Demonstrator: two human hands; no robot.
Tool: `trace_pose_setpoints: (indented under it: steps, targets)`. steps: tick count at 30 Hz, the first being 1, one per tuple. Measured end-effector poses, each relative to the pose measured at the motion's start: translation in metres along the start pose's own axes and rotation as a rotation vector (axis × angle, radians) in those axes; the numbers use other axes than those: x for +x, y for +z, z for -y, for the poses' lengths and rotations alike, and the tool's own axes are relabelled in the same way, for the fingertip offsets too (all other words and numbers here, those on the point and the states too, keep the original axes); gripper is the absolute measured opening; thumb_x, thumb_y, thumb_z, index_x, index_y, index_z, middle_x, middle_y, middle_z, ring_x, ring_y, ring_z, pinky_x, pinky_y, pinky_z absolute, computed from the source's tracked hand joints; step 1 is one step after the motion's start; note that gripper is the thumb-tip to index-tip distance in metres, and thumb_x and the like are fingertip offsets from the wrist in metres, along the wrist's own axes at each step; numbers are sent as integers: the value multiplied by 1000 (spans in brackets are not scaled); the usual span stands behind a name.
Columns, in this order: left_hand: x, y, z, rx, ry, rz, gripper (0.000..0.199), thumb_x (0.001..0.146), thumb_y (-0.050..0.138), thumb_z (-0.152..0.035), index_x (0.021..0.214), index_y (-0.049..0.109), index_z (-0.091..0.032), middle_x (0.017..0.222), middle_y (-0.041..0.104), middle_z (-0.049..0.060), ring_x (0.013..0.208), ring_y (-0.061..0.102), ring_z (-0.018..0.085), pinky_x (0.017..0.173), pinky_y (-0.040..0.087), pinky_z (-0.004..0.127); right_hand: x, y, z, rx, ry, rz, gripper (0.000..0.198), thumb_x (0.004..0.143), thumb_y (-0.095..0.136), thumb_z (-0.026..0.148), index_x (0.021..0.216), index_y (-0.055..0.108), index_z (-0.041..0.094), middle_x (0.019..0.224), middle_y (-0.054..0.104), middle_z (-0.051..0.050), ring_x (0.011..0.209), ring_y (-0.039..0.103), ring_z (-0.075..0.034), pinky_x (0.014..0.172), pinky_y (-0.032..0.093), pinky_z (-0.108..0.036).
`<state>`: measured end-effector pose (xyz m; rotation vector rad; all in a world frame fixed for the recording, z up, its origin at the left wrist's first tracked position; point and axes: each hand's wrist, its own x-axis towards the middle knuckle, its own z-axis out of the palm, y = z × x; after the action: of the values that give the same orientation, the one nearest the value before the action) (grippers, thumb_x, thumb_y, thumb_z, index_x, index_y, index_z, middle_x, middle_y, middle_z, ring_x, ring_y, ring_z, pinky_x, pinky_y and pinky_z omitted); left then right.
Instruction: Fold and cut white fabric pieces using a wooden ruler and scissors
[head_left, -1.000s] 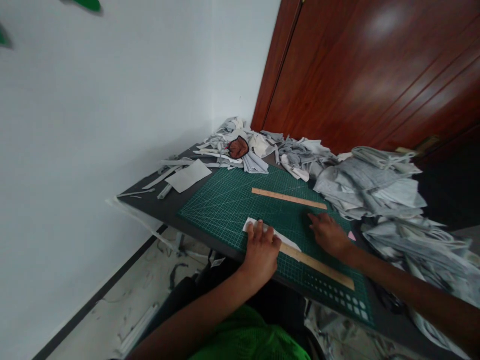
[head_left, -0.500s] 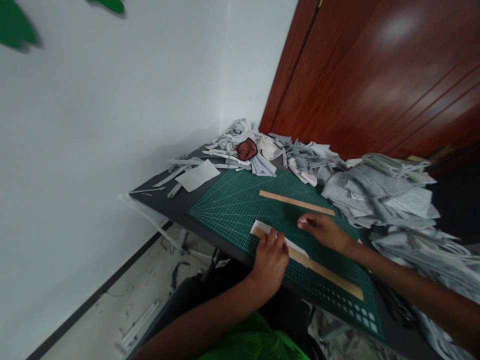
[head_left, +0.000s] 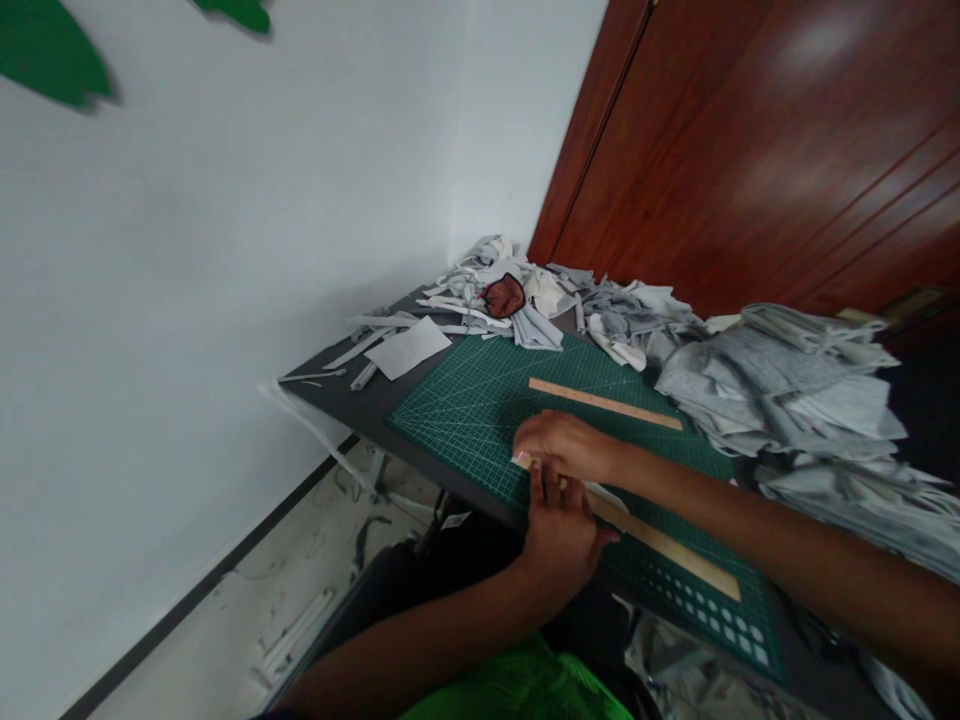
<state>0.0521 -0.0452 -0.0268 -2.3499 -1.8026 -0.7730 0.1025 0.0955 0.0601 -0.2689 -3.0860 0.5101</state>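
Observation:
My left hand (head_left: pixel 564 530) presses a wooden ruler (head_left: pixel 679 555) down along the near side of the green cutting mat (head_left: pixel 457 405). Its fingertips rest on the ruler while the thumb sticks out to the right. Under and beside the ruler lies a narrow white strip of material (head_left: pixel 609 497), mostly covered by my hands. Curled at the ruler's left end, my right hand (head_left: pixel 562 443) is just beyond my left fingers. Its fingers are closed, and whatever they pinch is too hidden to name. A second wooden ruler (head_left: pixel 606 404) lies farther back on the mat.
A white sheet (head_left: pixel 409 347) lies at the table's left. Grey and white fabric scraps (head_left: pixel 487 275) with a brown, dark-edged piece (head_left: pixel 504 296) cover the far corner. Folded grey cloth (head_left: pixel 780 385) is stacked at the right. A wall and a wooden door (head_left: pixel 750 150) stand behind.
My right hand has moved left and nearer, from above the mat to the ruler's left end by my left fingers. My left hand stays on the ruler. The view has shifted slightly.

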Motion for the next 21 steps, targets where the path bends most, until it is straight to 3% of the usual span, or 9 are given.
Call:
trace_pose_setpoints:
  steps: [9, 21]
  targets:
    - [1, 1, -1, 27, 8, 37, 82, 89, 55, -76, 129, 69, -5, 134, 65, 24, 133, 55, 44, 117, 35, 61, 3, 7, -3, -32, -13, 30, 25, 85, 53, 3, 96, 71, 17, 99, 73, -10, 92, 64, -24, 82, 41, -35]
    - [1, -1, -2, 23, 1, 46, 81, 89, 58, -73, 131, 68, -4, 136, 62, 27, 134, 54, 45, 117, 34, 62, 3, 10, -5, 13, -33, 21, 23, 88, 50, 5, 90, 70, 17, 93, 70, -8, 87, 61, -22, 82, 43, -34]
